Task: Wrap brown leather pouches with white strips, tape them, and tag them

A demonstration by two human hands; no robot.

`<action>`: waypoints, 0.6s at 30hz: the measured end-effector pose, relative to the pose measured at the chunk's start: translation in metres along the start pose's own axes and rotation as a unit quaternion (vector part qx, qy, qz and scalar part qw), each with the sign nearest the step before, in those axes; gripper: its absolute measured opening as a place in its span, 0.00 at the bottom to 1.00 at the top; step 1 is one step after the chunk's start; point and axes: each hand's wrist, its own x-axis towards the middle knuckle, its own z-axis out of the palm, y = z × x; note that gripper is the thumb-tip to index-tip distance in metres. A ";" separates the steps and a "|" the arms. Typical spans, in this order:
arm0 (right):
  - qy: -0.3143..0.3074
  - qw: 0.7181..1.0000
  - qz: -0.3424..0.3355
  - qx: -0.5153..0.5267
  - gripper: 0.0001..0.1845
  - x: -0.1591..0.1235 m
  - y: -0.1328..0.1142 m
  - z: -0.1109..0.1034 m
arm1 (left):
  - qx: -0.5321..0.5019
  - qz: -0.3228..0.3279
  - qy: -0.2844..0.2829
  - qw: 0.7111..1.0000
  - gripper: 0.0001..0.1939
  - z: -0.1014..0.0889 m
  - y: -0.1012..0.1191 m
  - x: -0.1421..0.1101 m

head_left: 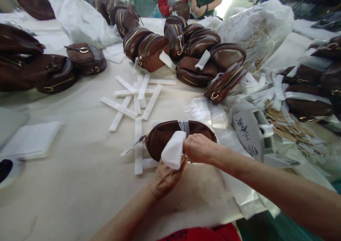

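A dark brown oval leather bag [157,141] with gold fittings lies on the table before me, a clear strip over its top edge. In front of it, a folded piece of white foam wrap [173,150] stands up between my hands. My left hand [166,177] is closed around its lower end. The fist of my right hand [199,148] presses against the right side of the foam; its fingertips are partly hidden. Loose white foam strips [138,145] lie scattered just beyond and to the left of the bag.
Several finished-looking brown bags [154,51] stand at the back, with others [53,70] on the left. A large clear plastic sack [258,31] bulges at back right. Brown tags [285,123] and a grey dispenser [246,132] sit at right. Co-workers [202,3] stand across the table.
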 end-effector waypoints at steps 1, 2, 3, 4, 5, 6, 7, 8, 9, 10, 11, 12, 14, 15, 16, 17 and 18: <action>0.001 1.000 0.002 -0.002 0.09 0.003 0.001 -0.002 | 0.024 0.027 0.025 0.999 0.18 -0.002 0.002 0.001; 0.003 1.000 0.003 -0.005 0.10 0.006 0.002 -0.004 | 0.048 0.054 0.054 0.996 0.16 -0.004 0.004 0.003; 0.005 1.000 0.006 -0.006 0.10 0.010 0.005 -0.006 | 0.074 0.077 0.082 0.991 0.14 -0.007 0.006 0.004; 0.006 1.000 0.008 -0.008 0.11 0.013 0.008 -0.008 | 0.093 0.096 0.106 0.985 0.13 -0.009 0.008 0.006; 0.005 1.000 0.009 -0.010 0.13 0.015 0.013 -0.010 | 0.103 0.105 0.122 0.981 0.12 -0.011 0.009 0.009; 0.009 1.000 0.008 -0.011 0.14 0.017 0.019 -0.012 | 0.102 0.107 0.126 0.981 0.12 -0.013 0.010 0.010; 0.020 1.000 0.009 -0.014 0.15 0.017 0.024 -0.014 | 0.098 0.107 0.125 0.981 0.11 -0.015 0.010 0.012; 0.042 0.999 0.011 -0.017 0.14 0.015 0.030 -0.014 | 0.094 0.107 0.123 0.982 0.11 -0.016 0.010 0.013; 0.076 0.997 0.011 -0.019 0.12 0.011 0.034 -0.014 | 0.091 0.106 0.120 0.983 0.11 -0.017 0.010 0.013; 0.120 0.993 0.012 -0.017 0.10 0.005 0.037 -0.011 | 0.089 0.106 0.119 0.983 0.11 -0.016 0.010 0.013; 0.171 0.985 0.009 -0.013 0.09 -0.002 0.038 -0.007 | 0.087 0.104 0.115 0.984 0.11 -0.015 0.009 0.012; 0.222 0.975 0.001 -0.005 0.09 -0.010 0.036 0.000 | 0.084 0.096 0.107 0.986 0.11 -0.013 0.009 0.010; 0.307 0.951 -0.036 0.016 0.12 -0.026 0.026 0.021 | 0.074 0.065 0.080 0.992 0.12 -0.007 0.007 0.005; 0.336 0.940 -0.058 0.028 0.13 -0.033 0.018 0.034 | 0.068 0.048 0.064 0.994 0.12 -0.004 0.005 0.002; 0.356 0.930 -0.080 0.037 0.14 -0.038 0.010 0.048 | 0.063 0.033 0.051 0.996 0.13 0.000 0.004 -0.001; 0.371 0.923 -0.089 0.043 0.15 -0.042 0.002 0.063 | 0.059 0.021 0.042 0.997 0.12 0.003 0.002 -0.003; 0.386 0.917 -0.087 0.050 0.16 -0.044 -0.006 0.076 | 0.055 0.015 0.035 0.998 0.11 0.006 0.001 -0.005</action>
